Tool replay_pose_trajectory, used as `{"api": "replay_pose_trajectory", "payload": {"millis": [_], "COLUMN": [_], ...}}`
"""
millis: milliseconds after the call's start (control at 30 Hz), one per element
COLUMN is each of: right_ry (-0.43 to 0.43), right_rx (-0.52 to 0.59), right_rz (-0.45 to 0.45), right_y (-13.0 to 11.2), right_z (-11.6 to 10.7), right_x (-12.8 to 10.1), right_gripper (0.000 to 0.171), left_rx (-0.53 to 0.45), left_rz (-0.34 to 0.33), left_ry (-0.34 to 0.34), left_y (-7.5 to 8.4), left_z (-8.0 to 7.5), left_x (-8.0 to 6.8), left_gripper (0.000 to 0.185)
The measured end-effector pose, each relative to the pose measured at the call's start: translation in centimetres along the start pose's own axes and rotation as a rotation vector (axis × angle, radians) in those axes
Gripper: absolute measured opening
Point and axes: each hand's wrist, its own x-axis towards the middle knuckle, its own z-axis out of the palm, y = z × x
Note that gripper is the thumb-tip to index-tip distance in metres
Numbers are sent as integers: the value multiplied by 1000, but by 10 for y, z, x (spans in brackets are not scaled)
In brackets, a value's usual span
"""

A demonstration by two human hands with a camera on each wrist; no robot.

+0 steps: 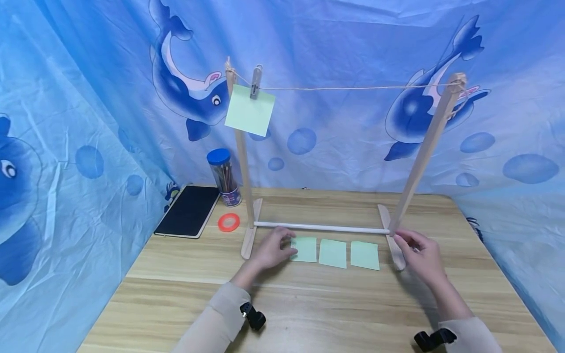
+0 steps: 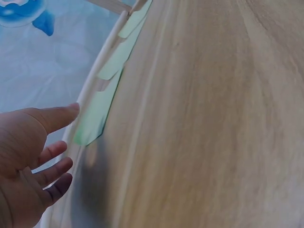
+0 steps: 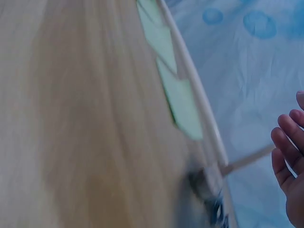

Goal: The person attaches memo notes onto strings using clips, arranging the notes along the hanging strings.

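Now at the worktop (image 1: 309, 304): three green notes in a row, flat, just before the white crossbar (image 1: 322, 227) of the wooden rack. Left hand (image 1: 274, 249) over the leftmost note (image 1: 304, 249), fingertips touching or nearly touching its left edge; fingers relaxed, grasping nothing. Right hand (image 1: 419, 252) at the rack's right foot (image 1: 396, 251), loosely curled, holding nothing visible. Row of notes ran left to right, parallel to the crossbar; nearest note lay straight to the right of the left hand's fingers, middle note (image 1: 333, 253) and right note (image 1: 365, 255) beyond. Left hand plainly nearer. Overhead, one note (image 1: 249, 110) clipped by a peg (image 1: 255, 82) on the string (image 1: 353, 88).
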Motion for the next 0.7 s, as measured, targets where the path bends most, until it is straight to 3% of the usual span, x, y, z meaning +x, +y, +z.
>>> {"api": "replay_pose_trajectory", "payload": {"millis": [133,267,433,700], "right_ry": [-16,-33,-41,-140], "right_rx": [-40,-88,-159,-284], "right_rz": [94,174,219,216], "right_y": [30,42,56,78], "right_z": [-9,-20,-32,-40], "right_x": [-9,-16,-22,-29], "right_gripper": [20,28,34,42], "left_rx": [-17,-49,-15,72], "left_rz": [-43,-82,-70,-60], "left_ry": [-4,12,33,59], "left_y": [-2,-4,-3,-7], "left_z": [6,9,13,19], "left_x": [1,3,8,10], "left_gripper": [42,48,51,21]}}
